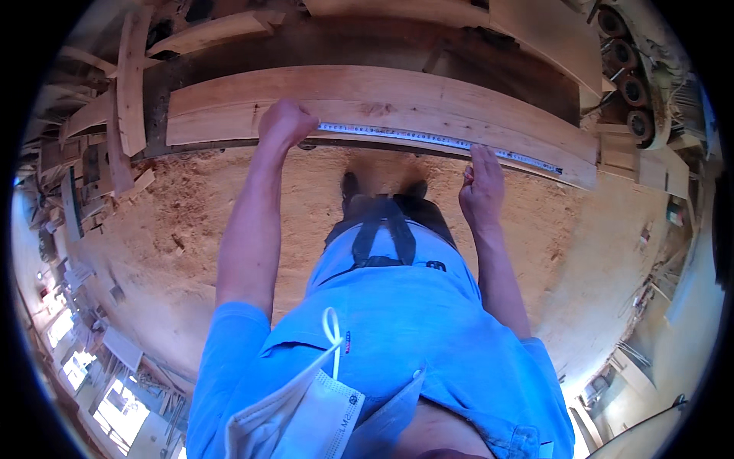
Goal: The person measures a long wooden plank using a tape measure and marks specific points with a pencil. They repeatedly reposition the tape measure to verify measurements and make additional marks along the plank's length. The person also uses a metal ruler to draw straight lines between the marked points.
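A long pale wooden board (367, 88) lies crosswise in front of me. Along its near edge runs the white blade of a tape measure (397, 135), with its free end on the board's right part. My left hand (287, 123) is closed around the left end of the tape measure; whatever part is inside the fist is hidden. Farther right, my right hand (483, 186) has its fingertips on the blade at the board's near edge, fingers bent and close together. The blade stretches straight between both hands and continues past the right one.
More planks (131, 84) lean and lie at the far left, and a wide board (547, 42) rests at the far right. Beyond it stands a row of round rollers or wheels (633, 90). Sawdust covers the floor (206, 206). A white face mask (306, 409) hangs before my blue shirt.
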The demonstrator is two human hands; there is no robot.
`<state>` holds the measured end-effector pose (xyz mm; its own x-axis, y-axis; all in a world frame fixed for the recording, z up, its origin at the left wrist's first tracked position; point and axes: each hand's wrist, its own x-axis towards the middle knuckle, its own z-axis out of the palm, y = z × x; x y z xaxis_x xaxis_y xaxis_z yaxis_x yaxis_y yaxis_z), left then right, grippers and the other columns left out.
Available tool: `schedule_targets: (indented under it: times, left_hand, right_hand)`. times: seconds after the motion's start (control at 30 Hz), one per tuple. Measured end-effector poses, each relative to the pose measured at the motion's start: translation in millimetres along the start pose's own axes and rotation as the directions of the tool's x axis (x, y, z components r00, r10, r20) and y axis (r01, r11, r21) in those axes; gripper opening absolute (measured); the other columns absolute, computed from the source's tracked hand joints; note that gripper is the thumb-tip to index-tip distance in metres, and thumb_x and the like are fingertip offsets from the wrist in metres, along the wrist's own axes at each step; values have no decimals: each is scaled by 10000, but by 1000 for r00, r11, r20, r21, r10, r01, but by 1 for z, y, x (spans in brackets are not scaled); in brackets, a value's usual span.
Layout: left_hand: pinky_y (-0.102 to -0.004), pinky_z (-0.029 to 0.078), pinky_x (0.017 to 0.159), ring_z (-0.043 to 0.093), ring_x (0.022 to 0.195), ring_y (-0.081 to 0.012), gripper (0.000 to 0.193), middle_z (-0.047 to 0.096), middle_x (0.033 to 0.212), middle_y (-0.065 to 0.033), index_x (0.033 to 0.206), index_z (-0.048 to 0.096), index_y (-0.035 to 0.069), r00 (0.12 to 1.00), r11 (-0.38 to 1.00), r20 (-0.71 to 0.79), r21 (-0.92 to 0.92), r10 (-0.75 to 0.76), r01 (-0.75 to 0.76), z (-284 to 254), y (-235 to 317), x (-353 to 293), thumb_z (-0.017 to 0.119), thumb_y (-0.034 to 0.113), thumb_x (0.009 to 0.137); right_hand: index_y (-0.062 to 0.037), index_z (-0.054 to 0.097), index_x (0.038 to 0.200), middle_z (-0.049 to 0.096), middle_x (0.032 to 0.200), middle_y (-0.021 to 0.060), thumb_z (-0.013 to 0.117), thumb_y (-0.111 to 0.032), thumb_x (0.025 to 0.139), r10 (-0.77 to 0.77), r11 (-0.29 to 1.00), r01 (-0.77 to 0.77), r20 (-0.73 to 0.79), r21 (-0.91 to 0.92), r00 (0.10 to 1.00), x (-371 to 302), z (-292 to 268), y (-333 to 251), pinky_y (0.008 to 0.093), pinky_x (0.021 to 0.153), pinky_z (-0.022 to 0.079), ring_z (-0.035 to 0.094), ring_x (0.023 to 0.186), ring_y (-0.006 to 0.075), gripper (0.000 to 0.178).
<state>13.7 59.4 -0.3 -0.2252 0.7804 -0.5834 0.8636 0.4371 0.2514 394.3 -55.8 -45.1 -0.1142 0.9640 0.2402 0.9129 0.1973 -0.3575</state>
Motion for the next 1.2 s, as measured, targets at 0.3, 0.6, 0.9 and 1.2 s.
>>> schedule_targets:
  times: [0.3,0.6,0.9,1.2]
  left_hand:
    - [-441,556,827,719,922,-356,323,749,938,-166,921,781,85,989,987,-79,110,124,-115,9,-10,-7,730,374,784]
    - [-457,557,816,712,946,-371,441,745,956,-174,925,771,68,982,993,-164,90,92,-78,-21,-55,-8,775,479,765]
    - [-430,551,825,720,943,-336,459,755,959,-147,937,775,69,997,984,-83,176,-1,16,-42,-85,11,794,491,756]
    - [-428,540,779,726,866,-310,445,751,852,-135,842,771,74,989,985,-145,171,5,19,-36,-87,18,803,507,741]
  right_hand:
    - [-40,615,1281,640,1294,199,578,7,875,93,992,-85,85,-91,992,17,-6,-20,437,1049,465,578,1243,368,411]
    - [-26,657,1205,680,1227,202,641,-53,870,59,992,-48,94,-116,994,22,-4,-15,446,1009,494,623,1184,368,336]
    - [-29,661,1179,686,1212,192,635,-36,858,50,989,-34,112,-146,992,22,-5,-19,450,1002,494,627,1176,362,322]
    - [-35,659,1182,684,1220,189,629,-13,844,56,989,-42,94,-141,994,22,-4,-20,448,1000,492,625,1176,365,340]
